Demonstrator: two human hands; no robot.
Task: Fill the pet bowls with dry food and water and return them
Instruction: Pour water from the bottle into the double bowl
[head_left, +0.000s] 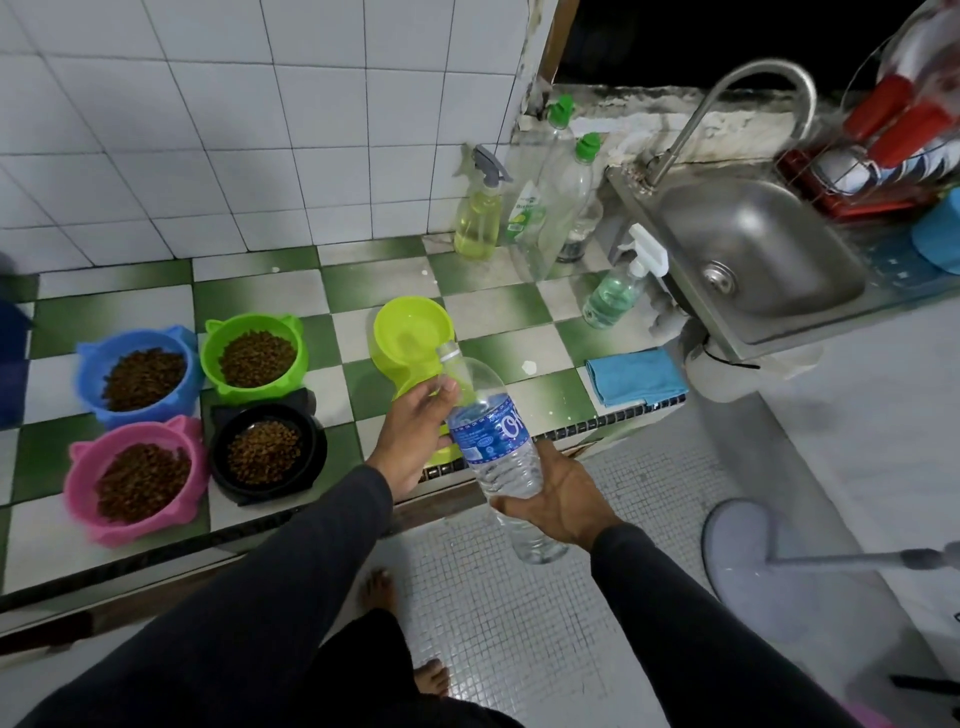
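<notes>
Clear thin plastic, the water bottle (496, 452) tilts neck-first over the lime water bowl (410, 338). It looks squashy and heavy with water; the right hand (558, 499) cradles its belly in a wrapped grip, the left hand (415, 431) pinches the shoulder. Green-checked tiled surface (498, 306), four kibble-filled bowls, steel sink (748, 244) alongside.

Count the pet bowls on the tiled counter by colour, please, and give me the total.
Blue bowl: 1
Green bowl: 1
Pink bowl: 1
Black bowl: 1
Lime-yellow bowl: 1
Total: 5 bowls. The first four hold dry food; the lime-yellow one holds no dry food.
</notes>
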